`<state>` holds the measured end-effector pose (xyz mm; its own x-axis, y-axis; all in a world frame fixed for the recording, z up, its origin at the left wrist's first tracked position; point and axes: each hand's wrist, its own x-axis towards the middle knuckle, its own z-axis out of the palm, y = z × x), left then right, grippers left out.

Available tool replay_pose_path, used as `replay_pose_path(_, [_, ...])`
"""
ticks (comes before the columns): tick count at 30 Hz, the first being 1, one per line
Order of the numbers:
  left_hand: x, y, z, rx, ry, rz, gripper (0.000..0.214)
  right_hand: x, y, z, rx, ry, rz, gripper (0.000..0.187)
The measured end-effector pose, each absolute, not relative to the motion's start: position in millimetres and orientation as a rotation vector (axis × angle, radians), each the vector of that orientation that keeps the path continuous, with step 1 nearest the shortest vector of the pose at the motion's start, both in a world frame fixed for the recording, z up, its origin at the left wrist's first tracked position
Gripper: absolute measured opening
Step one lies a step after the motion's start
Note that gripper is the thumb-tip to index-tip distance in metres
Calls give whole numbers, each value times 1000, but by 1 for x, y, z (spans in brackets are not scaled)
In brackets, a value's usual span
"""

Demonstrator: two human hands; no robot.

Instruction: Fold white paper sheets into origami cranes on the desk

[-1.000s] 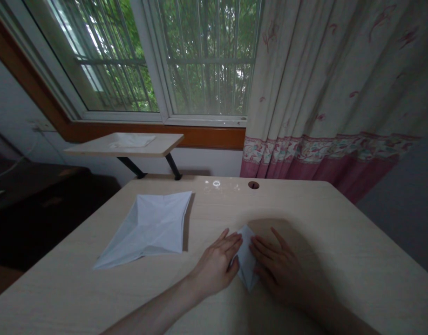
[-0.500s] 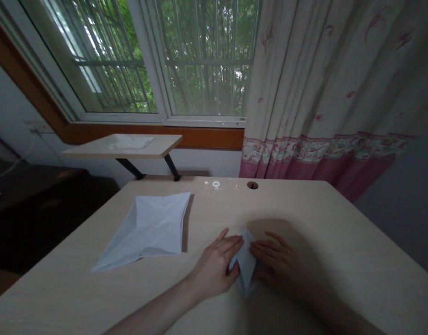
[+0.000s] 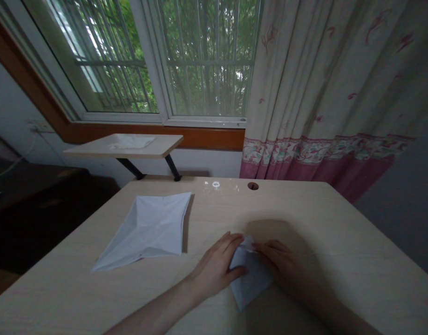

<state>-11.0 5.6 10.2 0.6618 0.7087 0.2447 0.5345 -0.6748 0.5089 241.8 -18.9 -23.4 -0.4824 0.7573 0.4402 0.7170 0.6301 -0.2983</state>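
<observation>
A pale wood-grained tabletop filled the lower part of the view, running back towards the wall below the window. Behind it, on the right, hung a long curtain, cream with red floral motifs above, a patterned band lower down and deep pink at the bottom. Left of the curtain was the window, with upright bars and green foliage outside, and a brown wooden frame beneath it. A very dark piece of furniture stood at the left, its details lost in shadow. A small raised shelf stood on dark slanted supports near the tabletop's far left corner.

A large creased white sheet lay on the left half of the tabletop, its near left corner drawn out to a long point, well apart from the hands' work. The left hand held the left side of a small folded paper, thumb laid across its face and fingers curled near its top. The right hand touched the paper's upper right edge with its fingers close together; its thumb was hidden, so whether it was pinching could not be told. The folded paper was between both hands, close to the person, with one corner pointing down towards the near edge.

On the shelf lay a thin white item. Smaller again were a round hole near the tabletop's far edge and, left of it, a bright ring-shaped spot.
</observation>
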Motion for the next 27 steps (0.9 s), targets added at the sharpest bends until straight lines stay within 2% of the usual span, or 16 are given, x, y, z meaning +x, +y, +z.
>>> replay_pose_path(6, [-10,5,10,2486,1009,581,92,237,-22,-31,-1280,-2159,116,39])
replay_pose_path(13, [-9,7,10,2571,1038,697,98,232,-18,-29,-1326,-1910,296,53])
replay_pose_path(16, [-10,8,9,2583,1072,756,95,232,-16,-29,-1317,-1892,256,57])
replay_pose_path(20, [-12,8,6,2627,1110,855,85,230,-14,-27,-1323,-1867,38,67])
replay_pose_path(27, [-15,9,6,2718,1116,887,44,231,-14,-25,-1317,-2141,-343,59])
